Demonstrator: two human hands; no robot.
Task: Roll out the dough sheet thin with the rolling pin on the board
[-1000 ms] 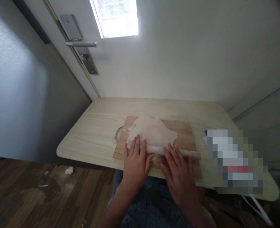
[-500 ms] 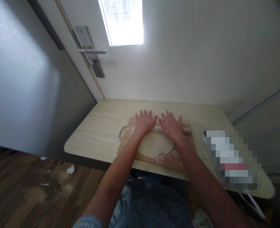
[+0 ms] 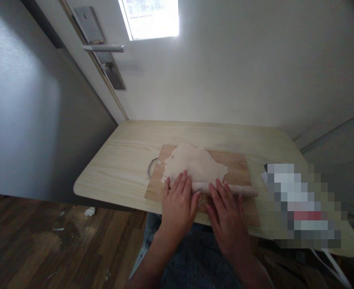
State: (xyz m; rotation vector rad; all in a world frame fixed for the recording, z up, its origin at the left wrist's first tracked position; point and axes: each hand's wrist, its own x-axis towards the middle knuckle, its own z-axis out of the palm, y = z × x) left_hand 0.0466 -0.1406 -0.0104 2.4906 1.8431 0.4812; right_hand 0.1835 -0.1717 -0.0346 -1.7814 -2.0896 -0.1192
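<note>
A thin, ragged sheet of pale dough (image 3: 195, 164) lies on a wooden cutting board (image 3: 239, 168) with a metal handle at its left end. A wooden rolling pin (image 3: 239, 189) lies across the board's near part, at the dough's near edge. My left hand (image 3: 178, 200) rests flat on the pin's left part, fingers stretched out. My right hand (image 3: 226, 208) lies flat on the pin's middle, fingers spread. The pin's right end sticks out past my right hand.
The board sits on a light wooden table (image 3: 119, 168) against a white wall. A blurred-out object (image 3: 300, 200) lies on the table's right side. A door with a metal lever handle (image 3: 104, 48) stands at the left. Scraps litter the dark wooden floor (image 3: 44, 241).
Half a second ago both hands had pushed the pin to the board's far edge; now they have drawn it back to the near part, as it was a second ago.
</note>
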